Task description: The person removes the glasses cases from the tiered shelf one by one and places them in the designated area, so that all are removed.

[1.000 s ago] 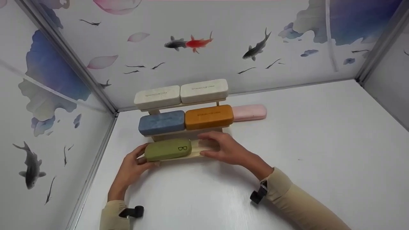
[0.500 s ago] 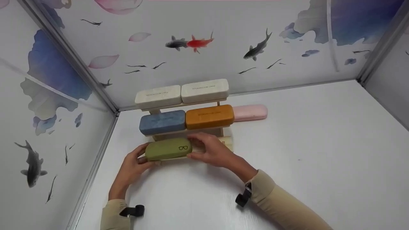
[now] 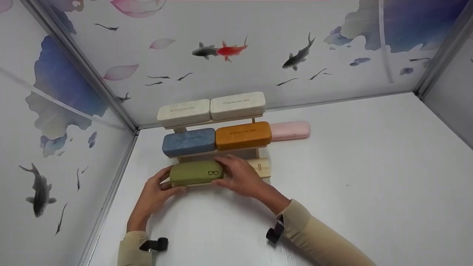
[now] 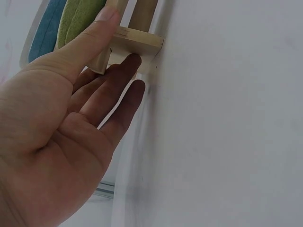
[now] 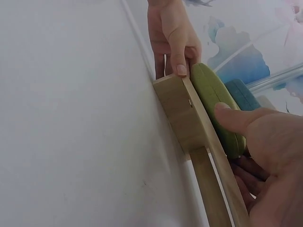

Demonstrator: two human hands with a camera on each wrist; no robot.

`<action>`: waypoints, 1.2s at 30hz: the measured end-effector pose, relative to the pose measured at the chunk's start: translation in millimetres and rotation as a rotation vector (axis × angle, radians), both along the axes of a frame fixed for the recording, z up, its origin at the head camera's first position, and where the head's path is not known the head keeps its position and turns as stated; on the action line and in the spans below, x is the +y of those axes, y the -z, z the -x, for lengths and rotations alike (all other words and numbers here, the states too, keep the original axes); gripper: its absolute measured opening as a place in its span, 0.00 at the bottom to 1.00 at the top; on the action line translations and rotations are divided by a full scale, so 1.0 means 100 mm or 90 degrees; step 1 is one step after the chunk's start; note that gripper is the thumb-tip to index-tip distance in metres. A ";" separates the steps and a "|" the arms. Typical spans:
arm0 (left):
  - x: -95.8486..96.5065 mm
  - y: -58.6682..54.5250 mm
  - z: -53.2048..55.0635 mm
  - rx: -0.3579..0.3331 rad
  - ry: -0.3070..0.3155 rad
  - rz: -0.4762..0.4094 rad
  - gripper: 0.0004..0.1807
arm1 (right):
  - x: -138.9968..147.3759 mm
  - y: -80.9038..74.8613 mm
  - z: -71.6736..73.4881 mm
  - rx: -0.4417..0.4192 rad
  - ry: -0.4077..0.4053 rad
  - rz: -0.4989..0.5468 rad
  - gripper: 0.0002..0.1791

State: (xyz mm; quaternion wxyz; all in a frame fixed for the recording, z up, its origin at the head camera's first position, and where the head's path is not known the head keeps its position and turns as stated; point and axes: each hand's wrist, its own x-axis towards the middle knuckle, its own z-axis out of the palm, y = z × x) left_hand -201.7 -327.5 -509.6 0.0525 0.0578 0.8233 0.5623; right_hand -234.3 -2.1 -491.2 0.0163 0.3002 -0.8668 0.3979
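Observation:
A green glasses case with a small spectacles print lies on the lowest tier of a wooden tiered rack, at its left. My right hand holds the case's right end; in the right wrist view its thumb presses the front, while the other fingers are partly hidden behind. At the rack's left end is my left hand. The left wrist view has its thumb on the wooden front strip and the fingers reaching round behind and under the shelf.
A blue case and an orange case fill the middle tier. Two white cases sit on top, the left one beside the right one. A pink case lies right of the rack, near the back wall.
My right hand has moved left from above the bare part of the lowest tier and taken hold of the green glasses case's right end. My left hand stays at the rack's left end.

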 end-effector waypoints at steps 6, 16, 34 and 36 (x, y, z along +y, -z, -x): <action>0.02 0.03 0.01 -0.003 0.002 -0.008 0.47 | 0.00 0.01 -0.02 -0.007 0.022 -0.011 0.44; 0.05 0.04 0.01 -0.004 0.007 -0.019 0.48 | 0.00 0.02 -0.04 -0.007 0.041 0.021 0.39; -0.01 0.00 0.03 0.006 0.016 0.018 0.43 | 0.32 -0.03 -0.03 -0.086 -0.029 0.088 0.34; -0.01 0.00 0.03 0.001 0.017 0.005 0.44 | 0.41 -0.03 -0.03 -0.093 -0.038 0.100 0.34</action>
